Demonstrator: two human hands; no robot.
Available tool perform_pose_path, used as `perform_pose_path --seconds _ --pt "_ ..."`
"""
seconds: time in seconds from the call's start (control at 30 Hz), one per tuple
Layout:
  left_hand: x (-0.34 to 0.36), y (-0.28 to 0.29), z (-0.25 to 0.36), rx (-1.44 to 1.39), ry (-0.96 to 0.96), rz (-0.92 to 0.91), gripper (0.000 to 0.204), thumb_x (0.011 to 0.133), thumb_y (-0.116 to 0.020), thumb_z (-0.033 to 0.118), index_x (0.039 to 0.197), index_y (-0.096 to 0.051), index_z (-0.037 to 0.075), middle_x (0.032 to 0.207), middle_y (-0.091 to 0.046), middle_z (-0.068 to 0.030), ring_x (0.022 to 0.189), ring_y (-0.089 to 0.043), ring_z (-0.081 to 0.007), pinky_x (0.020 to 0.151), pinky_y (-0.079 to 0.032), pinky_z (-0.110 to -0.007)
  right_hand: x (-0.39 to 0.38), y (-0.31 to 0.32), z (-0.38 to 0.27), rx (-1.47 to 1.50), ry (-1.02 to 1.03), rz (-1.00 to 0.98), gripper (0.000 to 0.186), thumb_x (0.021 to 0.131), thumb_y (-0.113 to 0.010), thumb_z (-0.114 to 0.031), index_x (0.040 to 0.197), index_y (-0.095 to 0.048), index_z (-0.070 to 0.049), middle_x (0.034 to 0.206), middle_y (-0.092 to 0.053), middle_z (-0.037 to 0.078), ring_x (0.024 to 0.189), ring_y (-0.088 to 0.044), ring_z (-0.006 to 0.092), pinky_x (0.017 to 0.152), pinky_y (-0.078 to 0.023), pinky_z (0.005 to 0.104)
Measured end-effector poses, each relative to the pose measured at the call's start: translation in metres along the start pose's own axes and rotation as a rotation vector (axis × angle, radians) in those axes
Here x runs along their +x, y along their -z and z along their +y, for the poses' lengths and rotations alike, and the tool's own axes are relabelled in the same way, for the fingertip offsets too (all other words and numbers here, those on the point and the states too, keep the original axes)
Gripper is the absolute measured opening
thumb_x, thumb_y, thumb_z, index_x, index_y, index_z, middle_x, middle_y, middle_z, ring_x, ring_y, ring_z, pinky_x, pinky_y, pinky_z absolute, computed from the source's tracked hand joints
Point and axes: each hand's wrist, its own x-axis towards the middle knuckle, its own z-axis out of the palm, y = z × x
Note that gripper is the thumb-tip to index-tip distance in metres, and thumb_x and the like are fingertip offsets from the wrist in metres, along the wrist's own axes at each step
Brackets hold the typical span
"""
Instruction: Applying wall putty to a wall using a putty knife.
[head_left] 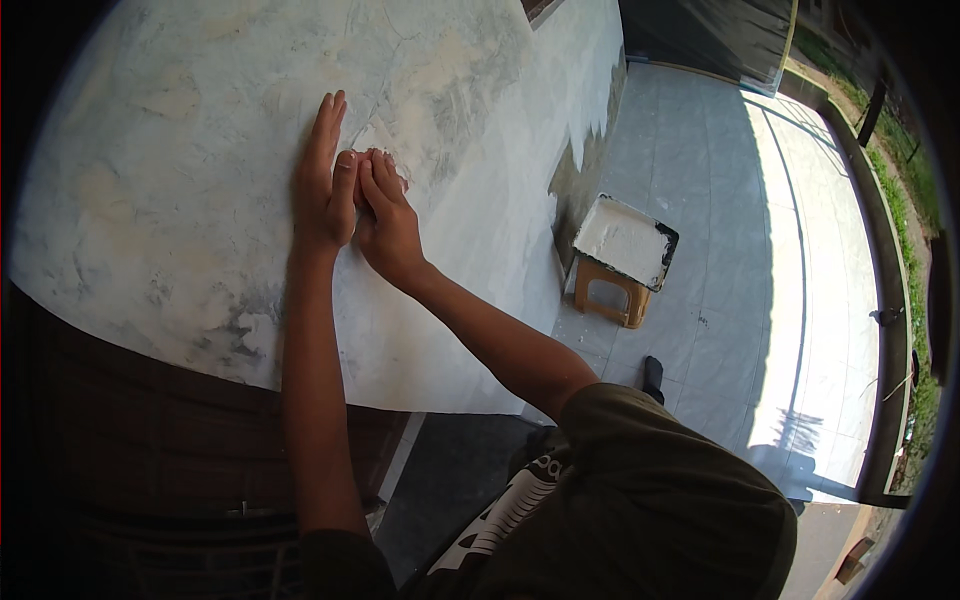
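My left hand (330,185) lies against the mottled white wall (190,170), fingers stretched upward and together, thumb beside my right hand. My right hand (388,220) is pressed to the wall just right of it, fingers bent and held close together. At their tips is a small rough patch with bits of white paste; whatever they hold there, if anything, is hidden.
A paint tray (620,240) with white paint stands on an orange plastic stool (628,305) on the tiled floor (690,150). A dark panelled door (150,400) is at lower left. A low ledge (890,260) edges the sunlit tiles at right.
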Motion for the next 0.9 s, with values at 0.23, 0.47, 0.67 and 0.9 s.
perform_pose_path --seconds 0.23,0.47,0.67,0.9 --pt "-0.007 0.012 -0.005 -0.092 0.079 0.008 0.081 0.103 -0.033 0.056 0.152 -0.025 -0.008 0.154 -0.040 -0.0248 0.144 -0.037 -0.0356 0.117 -0.031 -0.043 -0.080 0.058 -0.027 0.313 -0.039 -0.315 0.052 0.090 -0.050 0.013 0.141 -0.048 0.003 0.140 -0.056 0.021 0.131 -0.054 0.0343 0.110 -0.043 0.0384" --pt "0.000 0.010 0.006 -0.145 0.177 0.028 0.082 0.103 -0.031 0.056 0.152 -0.024 -0.009 0.154 -0.039 -0.0241 0.145 -0.037 -0.0337 0.118 -0.029 -0.042 0.018 0.082 0.034 0.130 -0.403 0.166 0.043 0.094 -0.049 0.008 0.135 -0.058 0.001 0.098 -0.071 0.017 0.075 -0.059 0.0134 0.072 -0.049 0.0278" --pt "-0.004 0.007 0.003 -0.130 0.186 0.002 0.081 0.103 -0.031 0.056 0.152 -0.025 -0.009 0.152 -0.042 -0.0252 0.143 -0.040 -0.0349 0.117 -0.030 -0.041 0.006 0.023 0.029 0.131 -0.047 0.141 0.056 0.083 -0.048 0.019 0.135 -0.056 0.002 0.138 -0.056 0.025 0.131 -0.052 0.0383 0.109 -0.044 0.0393" --pt "-0.005 0.005 0.006 -0.093 0.155 -0.016 0.083 0.103 -0.034 0.058 0.152 -0.025 -0.008 0.152 -0.042 -0.0252 0.144 -0.038 -0.0357 0.116 -0.031 -0.043 -0.109 0.094 -0.001 0.296 -0.415 -0.124 0.044 0.093 -0.053 0.009 0.135 -0.059 -0.003 0.119 -0.070 0.019 0.109 -0.069 0.0231 0.095 -0.052 0.0328"
